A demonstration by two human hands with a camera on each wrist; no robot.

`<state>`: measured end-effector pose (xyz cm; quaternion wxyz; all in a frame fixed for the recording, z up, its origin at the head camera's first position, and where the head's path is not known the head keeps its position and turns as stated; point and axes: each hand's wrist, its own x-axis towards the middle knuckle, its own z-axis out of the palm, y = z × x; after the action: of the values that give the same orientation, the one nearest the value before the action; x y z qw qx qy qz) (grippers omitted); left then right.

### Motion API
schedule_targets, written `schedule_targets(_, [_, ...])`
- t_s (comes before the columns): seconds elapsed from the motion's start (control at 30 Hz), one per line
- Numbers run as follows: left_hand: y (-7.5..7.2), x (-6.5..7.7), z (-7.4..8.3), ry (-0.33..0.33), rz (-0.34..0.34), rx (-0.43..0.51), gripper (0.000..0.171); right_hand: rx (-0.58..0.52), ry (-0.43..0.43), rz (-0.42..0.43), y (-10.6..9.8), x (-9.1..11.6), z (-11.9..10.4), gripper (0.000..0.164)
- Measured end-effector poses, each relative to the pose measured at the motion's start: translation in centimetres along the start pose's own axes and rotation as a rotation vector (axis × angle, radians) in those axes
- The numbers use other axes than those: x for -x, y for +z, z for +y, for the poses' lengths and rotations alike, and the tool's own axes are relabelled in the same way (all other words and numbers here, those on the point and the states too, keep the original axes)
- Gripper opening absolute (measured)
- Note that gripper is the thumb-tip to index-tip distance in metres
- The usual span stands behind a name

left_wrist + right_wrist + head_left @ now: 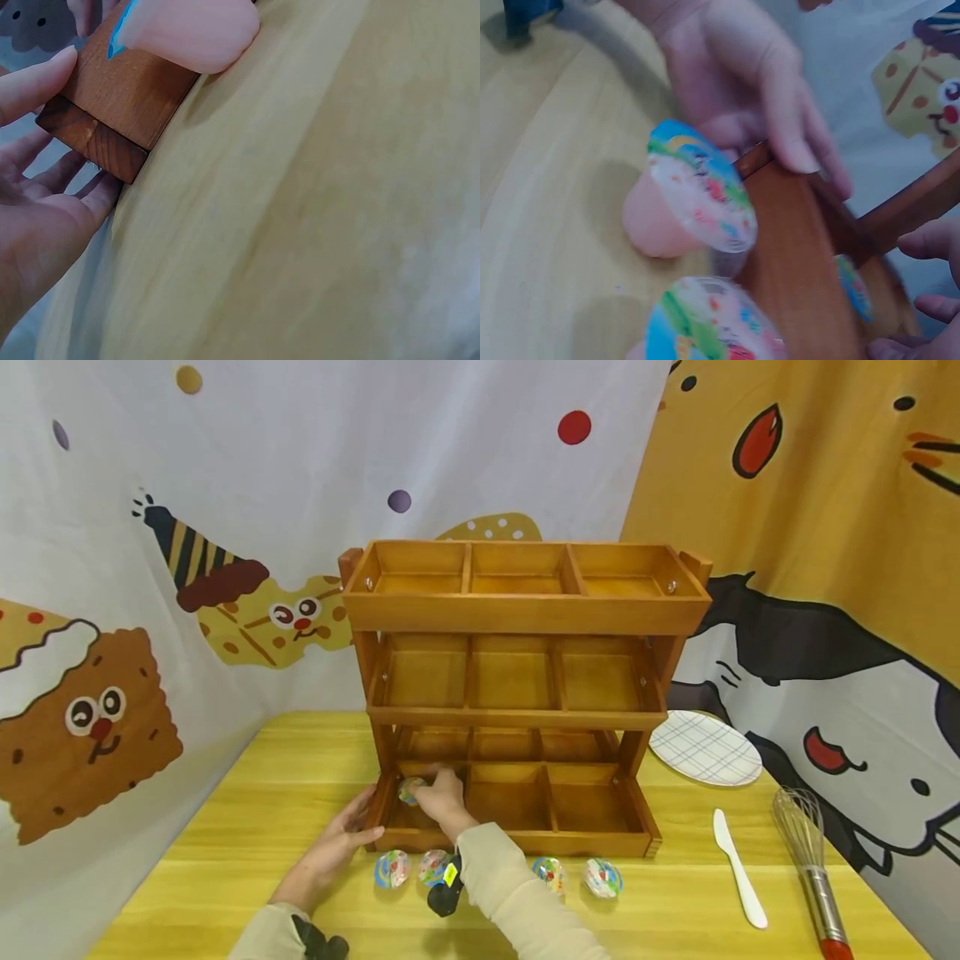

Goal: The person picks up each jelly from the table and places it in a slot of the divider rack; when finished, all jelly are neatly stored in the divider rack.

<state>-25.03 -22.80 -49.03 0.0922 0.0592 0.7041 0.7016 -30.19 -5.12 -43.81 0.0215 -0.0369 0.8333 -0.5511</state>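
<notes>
A three-tier wooden rack [517, 843] with divided trays stands on the table. My left hand [337, 843] holds the bottom tray's left front corner, thumb at the front and fingers along the side; the left wrist view shows this wooden corner [112, 97] between them. My right hand [448, 797] reaches into the bottom tray's left compartment. Beside its fingers lies a jelly cup [412, 791] with a colourful lid. A gap shows between that jelly cup [853, 287] and the spread right fingers [926, 307] in the right wrist view.
Before the rack sit more jelly cups: two at left, one of them the leftmost cup [392, 868], and two at right, including the rightmost cup [603, 877]. To the right are a checked plate [705, 747], a white knife [738, 868] and a whisk [813, 868]. A printed curtain hangs behind.
</notes>
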Motion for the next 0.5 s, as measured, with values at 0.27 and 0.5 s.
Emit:
schedule_targets(0.27, [-0.2, 0.3, 0.7, 0.020, -0.019, 0.000, 0.077, -0.165, -0.040, 0.001, -3.0, 1.4, -1.2, 0.043])
schedule_targets(0.5, [0.5, 0.4, 1.0, 0.004, -0.009, 0.016, 0.079, -0.194, -0.213, -0.092, -10.8, 5.9, 0.7, 0.041])
